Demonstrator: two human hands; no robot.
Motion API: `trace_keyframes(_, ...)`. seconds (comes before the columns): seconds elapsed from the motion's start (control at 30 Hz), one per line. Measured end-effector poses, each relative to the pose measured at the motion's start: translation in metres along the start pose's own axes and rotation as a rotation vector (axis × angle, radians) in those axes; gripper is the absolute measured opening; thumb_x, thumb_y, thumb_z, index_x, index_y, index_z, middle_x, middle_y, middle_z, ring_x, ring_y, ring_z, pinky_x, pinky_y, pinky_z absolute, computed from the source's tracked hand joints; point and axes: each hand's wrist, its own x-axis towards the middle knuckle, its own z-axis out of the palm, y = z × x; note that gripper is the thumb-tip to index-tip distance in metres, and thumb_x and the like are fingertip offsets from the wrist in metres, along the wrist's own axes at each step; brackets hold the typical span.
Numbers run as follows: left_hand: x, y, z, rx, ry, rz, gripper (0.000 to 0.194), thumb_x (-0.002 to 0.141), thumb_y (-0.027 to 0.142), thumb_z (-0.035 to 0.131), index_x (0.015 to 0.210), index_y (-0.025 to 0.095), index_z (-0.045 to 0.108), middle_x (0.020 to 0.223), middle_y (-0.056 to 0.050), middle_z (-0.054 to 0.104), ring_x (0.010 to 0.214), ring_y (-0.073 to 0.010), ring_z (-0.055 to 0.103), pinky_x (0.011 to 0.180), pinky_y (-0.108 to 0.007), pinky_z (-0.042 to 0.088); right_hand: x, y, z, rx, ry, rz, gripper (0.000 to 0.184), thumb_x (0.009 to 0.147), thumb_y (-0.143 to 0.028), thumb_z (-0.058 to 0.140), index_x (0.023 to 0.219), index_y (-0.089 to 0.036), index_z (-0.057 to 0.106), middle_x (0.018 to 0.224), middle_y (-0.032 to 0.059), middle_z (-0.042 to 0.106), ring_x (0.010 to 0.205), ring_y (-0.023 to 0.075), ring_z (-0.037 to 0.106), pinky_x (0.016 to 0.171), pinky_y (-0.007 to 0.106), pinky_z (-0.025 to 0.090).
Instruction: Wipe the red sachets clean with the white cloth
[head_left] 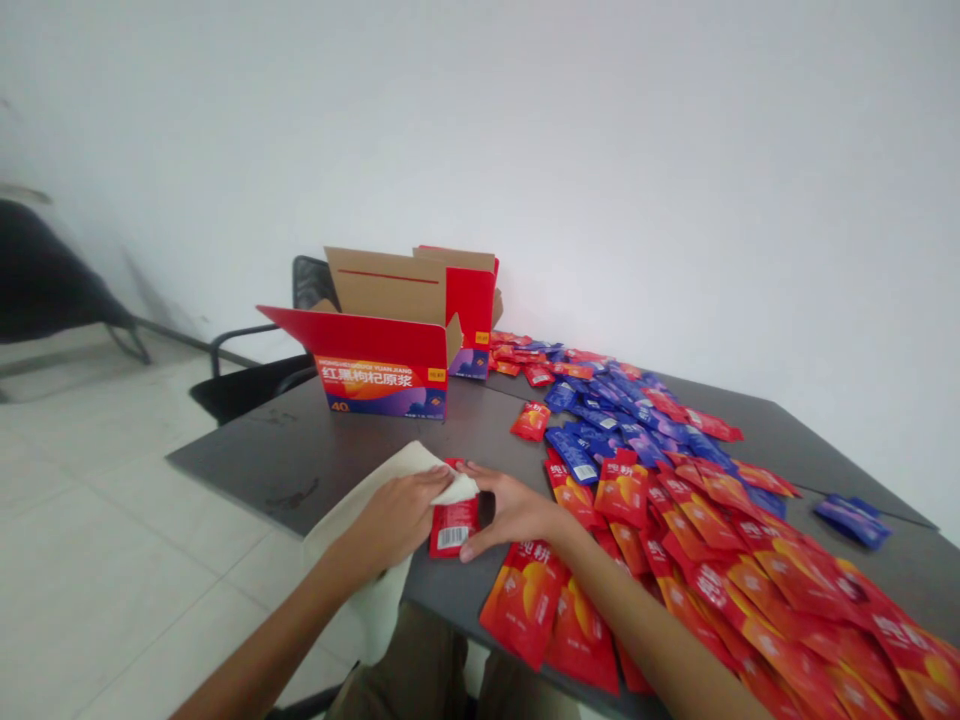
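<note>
In the head view, the person's left hand (401,517) presses a pale cloth (381,490) onto a red pouch (454,530), its grip closed on the cloth. The right hand (510,508), grip partly open, steadies the pouch's right side on the table's (480,425) near edge, left of many pouches (705,540).

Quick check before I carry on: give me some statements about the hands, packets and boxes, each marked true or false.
1. The left hand has a pale cloth against a red packet. True.
2. The right hand is away from that packet. False: it touches the packet.
3. The barcode on that packet faces up. True.
4. All the loose packets are red. False: there are also blue packets.
5. Both boxes are shut. False: the nearer box has raised flaps.
</note>
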Motion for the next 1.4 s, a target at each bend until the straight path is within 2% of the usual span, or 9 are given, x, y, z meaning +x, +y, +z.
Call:
trace_keyframes(0.17, -0.018, 0.015, 0.004, -0.047, -0.058, 0.204, 0.065, 0.074, 0.001, 0.038, 0.137, 0.012, 0.047, 0.143, -0.008, 0.048, 0.134, -0.0156, 0.041, 0.114, -0.032, 0.031, 0.000, 0.005, 0.002, -0.027, 0.024, 0.074, 0.115, 0.038, -0.049, 0.088, 0.139, -0.015, 0.044, 0.146, 0.0171, 0.042, 0.140, 0.0335, 0.033, 0.116, 0.048, 0.024)
trace_keyframes(0.33, -0.003, 0.000, 0.000, -0.056, -0.023, 0.031, 0.058, 0.077, 0.002, 0.037, 0.132, 0.012, 0.053, 0.138, -0.011, 0.052, 0.128, -0.0180, 0.049, 0.111, -0.035, 0.036, 0.001, 0.003, 0.001, -0.004, -0.001, 0.011, 0.098, 0.046, -0.051, 0.086, 0.134, -0.026, 0.051, 0.150, 0.0086, 0.039, 0.141, 0.0296, 0.032, 0.118, 0.045, 0.020)
trace_keyframes(0.4, 0.001, -0.002, 0.000, -0.041, -0.003, 0.003, 0.057, 0.077, 0.002, 0.037, 0.131, 0.011, 0.054, 0.137, -0.013, 0.053, 0.127, -0.0194, 0.051, 0.110, -0.036, 0.037, 0.000, 0.001, 0.000, -0.005, -0.006, 0.021, 0.095, 0.047, -0.052, 0.085, 0.133, -0.026, 0.053, 0.150, 0.0083, 0.039, 0.141, 0.0293, 0.031, 0.119, 0.045, 0.019)
trace_keyframes(0.6, -0.021, 0.013, 0.009, -0.096, -0.044, 0.212, 0.067, 0.073, 0.001, 0.038, 0.137, 0.015, 0.047, 0.143, -0.006, 0.047, 0.134, -0.0146, 0.040, 0.115, -0.032, 0.031, 0.000, 0.005, 0.002, -0.026, 0.013, 0.080, 0.119, 0.036, -0.051, 0.088, 0.140, -0.016, 0.043, 0.147, 0.0172, 0.041, 0.140, 0.0336, 0.032, 0.117, 0.048, 0.023)
trace_keyframes(0.8, -0.003, -0.003, -0.002, -0.050, -0.018, -0.010, 0.057, 0.078, 0.003, 0.036, 0.131, 0.008, 0.053, 0.137, -0.014, 0.053, 0.128, -0.0190, 0.050, 0.112, -0.034, 0.035, -0.001, 0.003, 0.001, -0.018, -0.007, 0.038, 0.094, 0.047, -0.051, 0.085, 0.133, -0.027, 0.053, 0.149, 0.0077, 0.041, 0.142, 0.0295, 0.030, 0.118, 0.045, 0.021)
trace_keyframes(0.87, -0.004, 0.001, -0.001, -0.023, -0.022, 0.039, 0.057, 0.077, 0.002, 0.037, 0.132, 0.006, 0.052, 0.138, -0.015, 0.052, 0.129, -0.0200, 0.048, 0.112, -0.035, 0.035, -0.001, 0.003, 0.001, -0.023, -0.008, 0.047, 0.098, 0.046, -0.050, 0.086, 0.134, -0.026, 0.051, 0.149, 0.0093, 0.041, 0.141, 0.0296, 0.031, 0.117, 0.045, 0.022)
trace_keyframes(1.0, -0.016, 0.014, 0.005, -0.048, -0.051, 0.220, 0.065, 0.073, 0.001, 0.039, 0.136, 0.013, 0.048, 0.142, -0.008, 0.048, 0.134, -0.0166, 0.042, 0.114, -0.033, 0.033, 0.001, 0.003, 0.001, -0.036, 0.009, 0.056, 0.116, 0.039, -0.049, 0.088, 0.140, -0.016, 0.043, 0.147, 0.0158, 0.042, 0.140, 0.0320, 0.033, 0.117, 0.045, 0.023)
trace_keyframes(1.2, 0.000, -0.003, -0.002, -0.010, 0.010, 0.010, 0.054, 0.079, 0.003, 0.037, 0.130, 0.011, 0.055, 0.135, -0.013, 0.055, 0.125, -0.0195, 0.052, 0.110, -0.035, 0.038, 0.002, 0.002, 0.000, -0.035, -0.016, 0.015, 0.096, 0.046, -0.050, 0.086, 0.132, -0.025, 0.053, 0.147, 0.0080, 0.045, 0.141, 0.0302, 0.032, 0.118, 0.045, 0.021)
trace_keyframes(1.4, -0.021, 0.013, 0.006, -0.090, -0.036, 0.228, 0.065, 0.075, 0.001, 0.040, 0.137, 0.017, 0.047, 0.143, -0.006, 0.048, 0.133, -0.0160, 0.042, 0.113, -0.034, 0.034, 0.000, 0.009, 0.003, -0.028, 0.019, 0.079, 0.118, 0.037, -0.050, 0.088, 0.140, -0.017, 0.042, 0.147, 0.0160, 0.041, 0.140, 0.0320, 0.032, 0.117, 0.046, 0.023)
